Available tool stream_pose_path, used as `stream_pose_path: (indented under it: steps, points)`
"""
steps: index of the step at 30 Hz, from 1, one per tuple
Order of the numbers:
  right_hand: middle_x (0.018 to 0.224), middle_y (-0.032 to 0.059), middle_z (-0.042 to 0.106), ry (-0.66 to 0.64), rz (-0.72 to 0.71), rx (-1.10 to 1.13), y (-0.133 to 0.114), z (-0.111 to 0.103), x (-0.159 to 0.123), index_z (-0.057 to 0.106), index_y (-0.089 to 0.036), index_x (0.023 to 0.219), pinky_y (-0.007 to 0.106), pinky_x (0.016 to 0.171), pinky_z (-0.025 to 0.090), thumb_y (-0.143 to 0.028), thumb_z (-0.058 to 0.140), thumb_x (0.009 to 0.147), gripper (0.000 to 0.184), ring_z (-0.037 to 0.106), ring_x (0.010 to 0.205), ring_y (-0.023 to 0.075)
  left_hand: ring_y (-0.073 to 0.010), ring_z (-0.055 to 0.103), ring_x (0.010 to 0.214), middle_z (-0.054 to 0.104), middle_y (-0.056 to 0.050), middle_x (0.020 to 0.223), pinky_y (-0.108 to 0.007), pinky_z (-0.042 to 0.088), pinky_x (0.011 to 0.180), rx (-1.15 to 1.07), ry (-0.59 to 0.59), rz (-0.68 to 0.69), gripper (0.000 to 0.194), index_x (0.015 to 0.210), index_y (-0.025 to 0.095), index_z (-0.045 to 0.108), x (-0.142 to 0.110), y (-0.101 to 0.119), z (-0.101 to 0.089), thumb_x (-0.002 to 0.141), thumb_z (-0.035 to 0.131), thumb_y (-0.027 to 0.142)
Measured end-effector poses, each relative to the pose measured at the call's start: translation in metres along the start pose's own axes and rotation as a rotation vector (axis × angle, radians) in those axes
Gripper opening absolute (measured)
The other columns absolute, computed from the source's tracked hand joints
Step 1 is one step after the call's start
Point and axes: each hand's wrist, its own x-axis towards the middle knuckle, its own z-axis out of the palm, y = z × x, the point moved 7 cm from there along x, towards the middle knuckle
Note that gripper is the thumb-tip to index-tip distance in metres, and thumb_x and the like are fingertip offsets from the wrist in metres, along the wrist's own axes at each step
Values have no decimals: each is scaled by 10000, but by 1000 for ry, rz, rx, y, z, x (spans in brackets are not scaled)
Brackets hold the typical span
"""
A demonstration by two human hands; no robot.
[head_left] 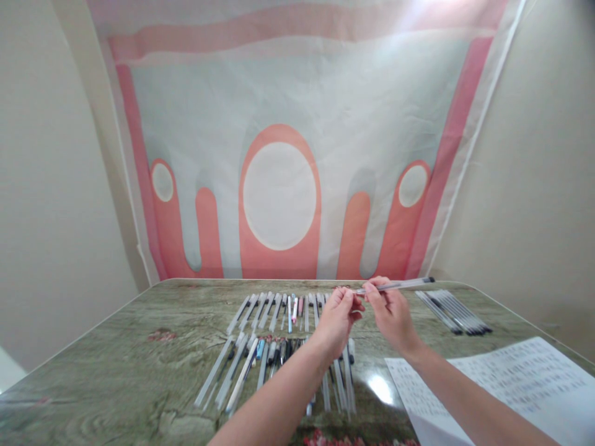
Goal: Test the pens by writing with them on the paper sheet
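Observation:
My right hand (389, 311) pinches a slim clear pen (411, 284) with a black end. The pen lies nearly level above the table, its black end to the right and its narrow end toward my left hand. My left hand (341, 314) is closed, with thumb and fingertips together at that narrow end. What the left fingers hold is too small and hidden to make out. Below and left of my hands lie a back row of pens (264, 311) and a front row of pens (227, 371), mostly clear, with some coloured and black ones. My left forearm hides part of the front row.
On the right, several slim clear pens with dark ends (458, 311) lie side by side. A sheet of paper with handwriting (520, 384) covers the front right of the wood-patterned table (125, 365). Behind the table hangs a pink and grey cloth (279, 80).

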Motion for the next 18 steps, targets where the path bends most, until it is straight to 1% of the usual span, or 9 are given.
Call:
stream_pose_path:
  steps: [6,12,18]
  points:
    - [679,-3,523,2,-8,8,0,2,-2,520,-175,774,224,578,402,-284,412,848,171,489,604,117,-62,459,625,497,12,699,-197,330,604,-19,23,-7,216,754,152,462,1,-3,-2,766,545,351]
    - [674,6,534,24,5,51,-2,5,-4,520,-178,769,221,576,431,-291,410,848,176,501,612,121,-67,462,634,493,9,690,-198,337,606,-110,18,0,201,744,149,463,-1,-4,1,774,544,330]
    - [677,9,546,29,10,65,-1,4,-4,527,-177,769,221,571,449,-295,418,844,177,515,610,122,-69,465,635,504,3,690,-201,339,612,-148,17,2,186,740,145,476,0,-4,3,771,553,312]
